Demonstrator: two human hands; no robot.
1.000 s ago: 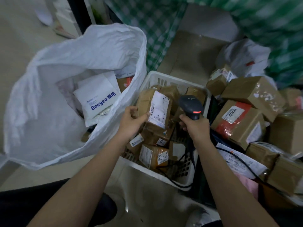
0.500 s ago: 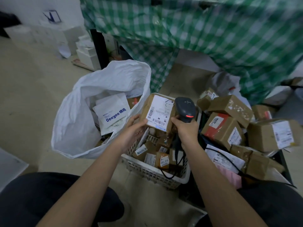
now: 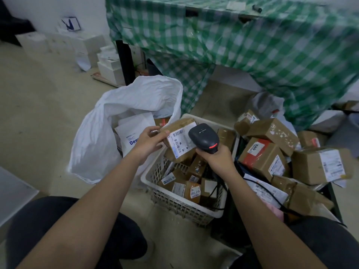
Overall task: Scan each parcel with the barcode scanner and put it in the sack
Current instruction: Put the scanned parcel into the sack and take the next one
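My left hand (image 3: 148, 143) grips a brown parcel (image 3: 179, 141) with a white barcode label, held over the far left corner of the white basket (image 3: 180, 205). My right hand (image 3: 214, 158) holds the dark barcode scanner (image 3: 204, 137), its head over the parcel's label and a red light glowing on it. The white sack (image 3: 116, 131) stands open to the left, with a white "Deeyeo" packet (image 3: 134, 133) and other parcels inside. Several small brown parcels lie in the basket.
A heap of cardboard boxes (image 3: 272, 152) and mailers lies right of the basket. A table with a green checked cloth (image 3: 242, 45) stands behind. White boxes (image 3: 93, 51) line the far left floor. The scanner's black cable (image 3: 272, 199) trails right. My knees are at the bottom.
The parcel rose out of the basket and tilted flatter, toward the sack. The scanner head moved over its label. My view tilted up, showing more of the table and floor.
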